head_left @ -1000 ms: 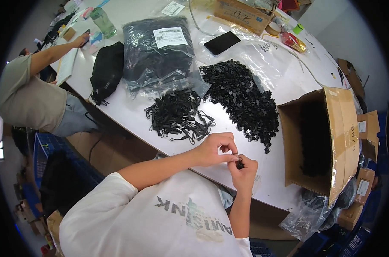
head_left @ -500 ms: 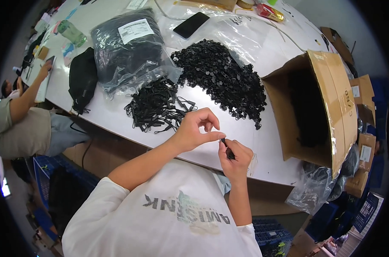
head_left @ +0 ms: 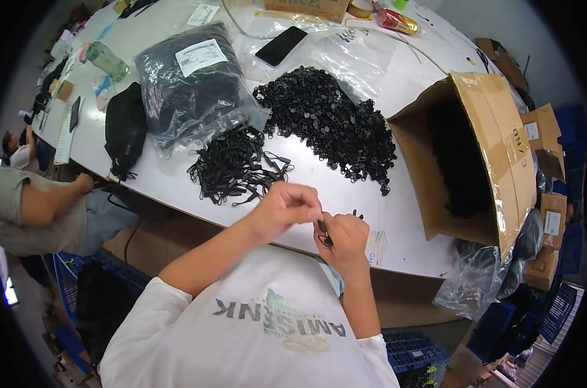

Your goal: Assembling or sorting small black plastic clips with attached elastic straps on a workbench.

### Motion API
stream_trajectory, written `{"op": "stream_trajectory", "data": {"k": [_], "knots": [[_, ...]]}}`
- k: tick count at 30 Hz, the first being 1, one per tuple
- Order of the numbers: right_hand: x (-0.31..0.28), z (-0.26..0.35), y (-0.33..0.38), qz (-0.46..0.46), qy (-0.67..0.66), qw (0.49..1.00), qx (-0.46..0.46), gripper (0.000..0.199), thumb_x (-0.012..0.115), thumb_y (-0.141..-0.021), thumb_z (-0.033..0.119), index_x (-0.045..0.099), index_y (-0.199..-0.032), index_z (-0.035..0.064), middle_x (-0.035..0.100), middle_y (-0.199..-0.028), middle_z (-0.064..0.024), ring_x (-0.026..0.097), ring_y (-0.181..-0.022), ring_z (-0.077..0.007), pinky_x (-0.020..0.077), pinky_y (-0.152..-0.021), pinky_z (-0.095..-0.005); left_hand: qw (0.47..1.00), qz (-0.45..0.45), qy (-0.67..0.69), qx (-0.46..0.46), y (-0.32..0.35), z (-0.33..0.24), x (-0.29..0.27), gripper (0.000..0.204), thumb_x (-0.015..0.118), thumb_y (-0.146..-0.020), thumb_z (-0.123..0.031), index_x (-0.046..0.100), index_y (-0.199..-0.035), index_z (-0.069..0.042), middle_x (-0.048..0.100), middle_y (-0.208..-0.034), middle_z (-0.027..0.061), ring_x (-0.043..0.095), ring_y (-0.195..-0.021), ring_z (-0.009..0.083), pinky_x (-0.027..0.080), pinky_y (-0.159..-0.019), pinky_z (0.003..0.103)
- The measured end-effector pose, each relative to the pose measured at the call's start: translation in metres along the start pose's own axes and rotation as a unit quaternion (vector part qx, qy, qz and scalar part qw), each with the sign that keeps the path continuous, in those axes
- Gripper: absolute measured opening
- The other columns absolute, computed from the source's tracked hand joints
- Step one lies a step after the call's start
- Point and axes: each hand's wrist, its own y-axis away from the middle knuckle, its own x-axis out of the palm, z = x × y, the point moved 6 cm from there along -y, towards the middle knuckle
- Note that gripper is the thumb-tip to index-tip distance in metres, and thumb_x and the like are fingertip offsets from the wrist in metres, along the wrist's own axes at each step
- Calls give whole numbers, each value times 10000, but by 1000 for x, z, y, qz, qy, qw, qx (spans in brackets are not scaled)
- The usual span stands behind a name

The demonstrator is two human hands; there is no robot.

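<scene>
Close to the table's front edge, both hands meet over a small black zipper pull with a cord loop (head_left: 325, 238). My right hand (head_left: 347, 239) is closed around it, and small dark tips poke out beyond the knuckles. Thumb and forefinger of my left hand (head_left: 285, 205) pinch at the upper end of the same piece; the fingers hide the exact contact. Behind my left hand lies a heap of black looped cord pulls (head_left: 232, 161). Farther back spreads a larger pile of small flat black plastic pieces (head_left: 332, 119).
An open cardboard box (head_left: 510, 161) lies on its side at the right, dark inside. Toward the back left are a full clear plastic bag (head_left: 190, 97), a black pouch (head_left: 125, 129) and a green bottle (head_left: 107, 61). A phone (head_left: 282, 46) lies behind the piles. Another person (head_left: 47, 207) sits at left.
Both hands have shifted slightly left and drawn closer together around the black piece. The left fingers have curled in. The other person's arm has come down from the table.
</scene>
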Motion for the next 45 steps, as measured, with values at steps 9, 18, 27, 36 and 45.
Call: {"op": "stream_trajectory", "data": {"k": [9,18,27,36,45], "knots": [[-2,2,5,86,-12,996,6,269,747,-579,93,625,-812,37,520,-581,-42,529,-481,-208,400,-457,-320,869,38,-455,191,21,-28,34,117,711,-701,3,632,-784,-23,523,-686,44,477,-525,130,370,-465,259],[4,2,14,77,-112,985,107,158,700,-652,29,607,-781,29,553,-584,-78,541,-475,-220,415,-470,-313,741,-16,-570,353,17,-32,22,176,735,-647,15,641,-786,-40,518,-670,31,512,-517,135,384,-435,257],[3,-3,15,38,-144,979,137,100,677,-693,2,608,-765,9,535,-561,-77,500,-448,-200,390,-462,-285,774,97,-588,214,9,-22,17,102,676,-793,-124,592,-800,-65,543,-668,71,552,-524,250,447,-470,339],[17,-14,17,80,-180,967,162,80,678,-722,49,626,-774,18,559,-587,-91,502,-443,-217,391,-459,-311,770,146,-598,167,-16,-33,-18,276,658,-841,-185,504,-655,-51,450,-523,113,484,-470,315,372,-448,377],[-20,-104,44,-181,-438,811,342,227,589,-900,208,626,-855,-11,413,-522,31,317,-442,-67,249,-431,-230,696,-87,-706,96,-51,-27,-56,225,680,-816,-259,569,-852,-66,521,-556,55,559,-537,261,425,-516,371]]}}
